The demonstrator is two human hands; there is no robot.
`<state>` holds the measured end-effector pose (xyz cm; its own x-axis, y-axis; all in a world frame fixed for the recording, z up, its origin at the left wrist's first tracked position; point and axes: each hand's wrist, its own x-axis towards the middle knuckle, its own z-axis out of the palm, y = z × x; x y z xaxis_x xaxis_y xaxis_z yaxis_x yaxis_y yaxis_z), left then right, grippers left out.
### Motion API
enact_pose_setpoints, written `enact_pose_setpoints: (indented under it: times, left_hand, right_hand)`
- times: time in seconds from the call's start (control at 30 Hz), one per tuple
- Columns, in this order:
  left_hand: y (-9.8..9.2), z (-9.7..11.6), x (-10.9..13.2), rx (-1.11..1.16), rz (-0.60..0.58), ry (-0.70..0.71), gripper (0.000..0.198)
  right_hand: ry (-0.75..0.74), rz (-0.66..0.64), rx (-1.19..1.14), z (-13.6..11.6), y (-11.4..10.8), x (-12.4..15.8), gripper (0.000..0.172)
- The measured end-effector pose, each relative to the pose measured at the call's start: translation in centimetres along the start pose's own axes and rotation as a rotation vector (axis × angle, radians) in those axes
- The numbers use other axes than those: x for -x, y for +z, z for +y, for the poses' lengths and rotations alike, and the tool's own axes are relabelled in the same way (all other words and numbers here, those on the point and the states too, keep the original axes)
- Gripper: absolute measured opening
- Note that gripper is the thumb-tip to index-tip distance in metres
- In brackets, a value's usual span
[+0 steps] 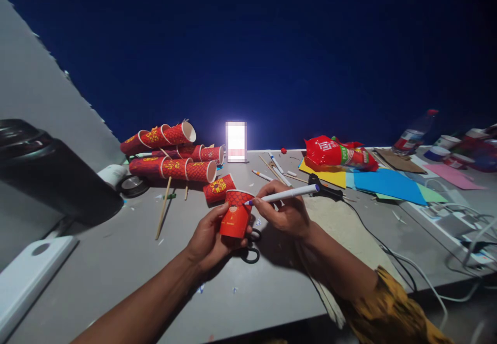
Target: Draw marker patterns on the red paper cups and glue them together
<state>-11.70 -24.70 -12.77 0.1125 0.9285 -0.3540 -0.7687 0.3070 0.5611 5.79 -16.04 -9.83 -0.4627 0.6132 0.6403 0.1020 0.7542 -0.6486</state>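
My left hand (212,232) is closed around a red paper cup (235,219), which it holds above the table with the white rim up. A white marker (289,194) with a purple end sits in the pinch of my right hand (285,212). Its blue-purple tip meets the upper right side of the cup, though I cannot tell whether it presses on it. Below the cup, scissors with black handles (252,255) lie partly hidden by my left hand. Just behind stands out another red cup (219,190) with yellow print, lying on its side.
Stacked red paper cups (174,169) lie at the back left, near a wooden stick (163,209) and a dark bottle (58,173). A bright screen (236,142) stands at the back. Rightward are a red packet (330,153), blue paper (388,184), a cloth (341,230) and cables (423,276).
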Motion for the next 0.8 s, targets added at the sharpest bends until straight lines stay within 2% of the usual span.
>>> enact_pose_setpoints:
  times: [0.37,0.57,0.63,0.8]
  left_hand:
    - [-0.14,0.17,-0.04,-0.005,-0.025,0.001,0.037]
    - [0.04,0.22,0.11,-0.009,-0.011,0.019,0.043]
    - [0.14,0.2,0.18,-0.01,0.016,0.023,0.041]
    - [0.25,0.17,0.12,-0.021,0.041,0.034,0.035]
  right_hand:
    - [-0.039,-0.014,0.027,0.4,-0.39,-0.2,0.013]
    - [-0.064,0.161,0.026,-0.18,-0.69,-0.54,0.012]
    - [-0.065,0.183,0.011,-0.35,-0.72,-0.59,0.01]
    - [-0.083,0.13,0.017,-0.3,-0.51,-0.3,0.011]
